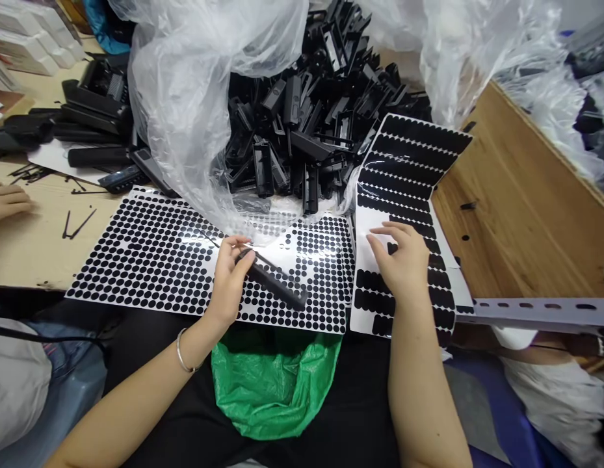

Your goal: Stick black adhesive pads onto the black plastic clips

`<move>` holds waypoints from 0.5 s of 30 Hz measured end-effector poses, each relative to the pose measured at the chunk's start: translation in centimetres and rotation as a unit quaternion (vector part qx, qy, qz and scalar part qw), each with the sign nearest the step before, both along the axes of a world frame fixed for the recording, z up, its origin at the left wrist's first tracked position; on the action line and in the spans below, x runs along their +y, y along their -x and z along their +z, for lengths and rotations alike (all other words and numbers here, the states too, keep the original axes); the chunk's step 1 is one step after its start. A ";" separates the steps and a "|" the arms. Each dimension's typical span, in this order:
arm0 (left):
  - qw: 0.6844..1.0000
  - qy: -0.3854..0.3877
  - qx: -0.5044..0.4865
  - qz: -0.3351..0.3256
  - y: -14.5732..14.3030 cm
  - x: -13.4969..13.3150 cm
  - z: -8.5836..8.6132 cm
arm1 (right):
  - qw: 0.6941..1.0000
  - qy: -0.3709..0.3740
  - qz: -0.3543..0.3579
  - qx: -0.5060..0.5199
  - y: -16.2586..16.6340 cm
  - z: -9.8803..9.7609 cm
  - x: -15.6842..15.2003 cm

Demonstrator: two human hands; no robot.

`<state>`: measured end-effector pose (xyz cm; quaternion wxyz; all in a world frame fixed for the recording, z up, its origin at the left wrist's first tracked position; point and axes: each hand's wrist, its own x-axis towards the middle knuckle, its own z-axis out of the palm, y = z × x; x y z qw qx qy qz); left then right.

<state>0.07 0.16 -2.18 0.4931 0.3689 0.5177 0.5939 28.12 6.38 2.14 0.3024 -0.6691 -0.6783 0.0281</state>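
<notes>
My left hand (229, 276) grips one end of a long black plastic part (277, 289), tilted down to the right and slightly blurred. Beneath it lies a white sheet of round black stickers (150, 250), with some bare spots among the dots. Over a second white sheet with rows of black scalloped-edged stickers (404, 162) is my right hand (402, 260). Its thumb and fingers are apart, and nothing shows between them. That sheet bends upward at its far end, and a bare white patch shows left of my right fingers.
A pile of black plastic parts (302, 123) sits beyond the sheets, partly under clear plastic bags (194, 97). A wooden board (521, 208) stands at the right. A green bag (277, 383) hangs at my lap. Another person's hand (9, 200) rests at the left.
</notes>
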 end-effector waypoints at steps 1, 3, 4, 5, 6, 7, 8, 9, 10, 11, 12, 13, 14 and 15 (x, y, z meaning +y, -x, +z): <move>1.000 -0.011 0.016 -0.022 0.0 -0.1 0.2 | 1.000 -0.013 0.014 0.009 1.0 0.0 0.0; 0.997 -0.030 0.063 -0.046 -0.1 -0.4 0.5 | 0.997 -0.020 0.059 0.037 3.4 -0.2 0.3; 0.994 -0.037 0.091 -0.045 -0.1 -0.5 0.6 | 0.995 -0.017 0.085 0.050 4.6 -0.5 0.5; 0.991 -0.044 0.117 -0.038 -0.2 -0.5 0.7 | 0.992 -0.011 0.109 0.055 5.8 -0.9 0.8; 0.989 -0.050 0.138 -0.033 -0.2 -0.5 0.7 | 0.990 -0.004 0.134 0.050 6.9 -1.4 1.2; 0.987 -0.055 0.150 -0.034 -0.3 -0.4 0.6 | 0.987 0.005 0.156 0.041 7.9 -1.9 1.6; 0.986 -0.057 0.152 -0.042 -0.2 -0.3 0.5 | 0.985 0.019 0.170 0.031 8.7 -2.4 2.0; 0.986 -0.053 0.144 -0.059 -0.2 -0.2 0.5 | 0.983 0.037 0.176 0.021 9.4 -3.0 2.5; 0.987 -0.043 0.128 -0.082 -0.1 0.0 0.4 | 0.983 0.056 0.175 0.014 9.9 -3.5 3.0; 0.988 -0.025 0.105 -0.111 -0.1 0.1 0.3 | 0.983 0.069 0.171 0.008 10.3 -4.0 3.5; 0.987 0.002 0.079 -0.142 0.0 0.3 0.3 | 0.983 0.074 0.167 0.006 10.6 -4.4 3.9; 0.983 0.033 0.054 -0.172 0.1 0.4 0.4 | 0.984 0.071 0.164 0.005 10.7 -4.6 4.3; 0.977 0.063 0.034 -0.200 0.3 0.5 0.5 | 0.985 0.063 0.162 0.007 10.7 -4.8 4.6; 0.970 0.087 0.025 -0.227 0.4 0.6 0.7 | 0.986 0.052 0.161 0.012 10.8 -4.8 4.7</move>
